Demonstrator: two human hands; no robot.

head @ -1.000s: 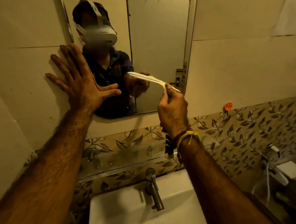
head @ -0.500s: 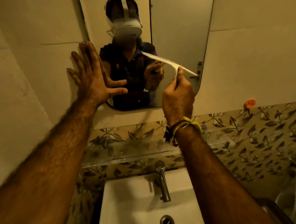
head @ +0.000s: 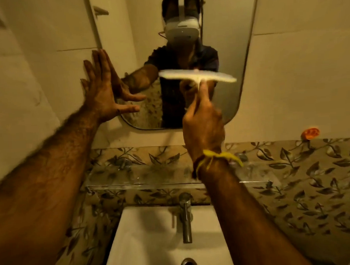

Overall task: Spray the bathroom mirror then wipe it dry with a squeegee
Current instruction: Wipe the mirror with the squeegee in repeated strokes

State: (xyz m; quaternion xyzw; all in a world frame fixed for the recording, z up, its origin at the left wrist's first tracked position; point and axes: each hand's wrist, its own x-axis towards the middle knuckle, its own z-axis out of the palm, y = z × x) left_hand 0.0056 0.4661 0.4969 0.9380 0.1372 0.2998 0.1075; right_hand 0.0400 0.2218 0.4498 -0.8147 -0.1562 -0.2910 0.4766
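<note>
Left hand point(head: 103, 91): fingers spread flat, palm braced on tile wall at left edge of mirror point(head: 237, 54).
Mirror: rounded-corner glass, glossy; wetness not discernible.
Squeegee point(head: 197, 76): pale plastic, long thin blade, near level, at mirror's lower middle.
Right hand point(head: 203, 126): fingers closed round squeegee handle.
Stage, judged: wiping underway; no spray bottle visible.
Sink point(head: 147, 245): white, smooth.

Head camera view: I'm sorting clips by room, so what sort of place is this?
Most likely a small bathroom. A wall mirror hangs above a white sink with a metal tap, and a glass shelf sits between them on leaf-patterned tiles.
</note>
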